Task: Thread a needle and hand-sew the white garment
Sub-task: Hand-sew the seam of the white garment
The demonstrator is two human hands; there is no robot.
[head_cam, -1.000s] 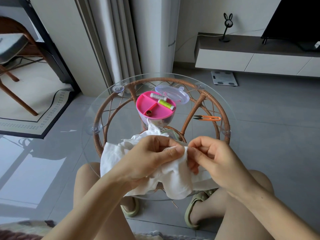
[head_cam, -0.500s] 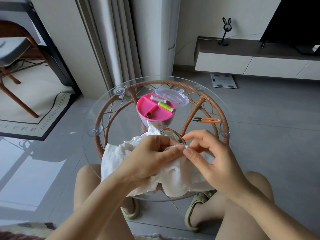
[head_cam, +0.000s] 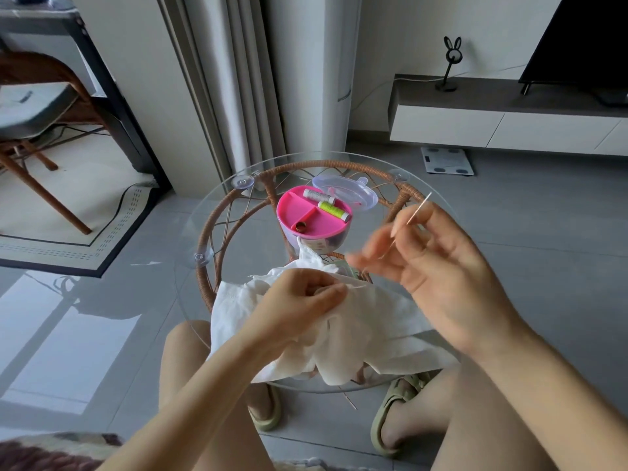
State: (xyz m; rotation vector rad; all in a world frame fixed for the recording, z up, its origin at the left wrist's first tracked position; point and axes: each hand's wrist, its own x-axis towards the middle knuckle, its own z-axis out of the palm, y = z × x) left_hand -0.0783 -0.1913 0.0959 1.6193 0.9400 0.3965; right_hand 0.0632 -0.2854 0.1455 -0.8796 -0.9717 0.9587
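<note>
The white garment (head_cam: 380, 321) lies bunched on the near part of the round glass table (head_cam: 217, 219). My left hand (head_cam: 299, 304) pinches a fold of the cloth near its top edge. Raised above the cloth to the right, my right hand (head_cam: 438, 266) pinches a thin silver needle (head_cam: 413, 217) that points up and to the right. The other fingers of this hand are spread and blurred. No thread can be made out in the needle.
A pink sewing box (head_cam: 314, 217) with grey and yellow-green thread spools and a brown thimble stands behind the cloth, its clear lid (head_cam: 346, 195) beside it. My right hand hides the orange snips. My knees and green slippers (head_cam: 390, 416) are under the table.
My right hand has lifted away from the cloth, up and to the right, drawing the needle out. My left hand stays pinching the fold. The garment has spread a little on the table.
</note>
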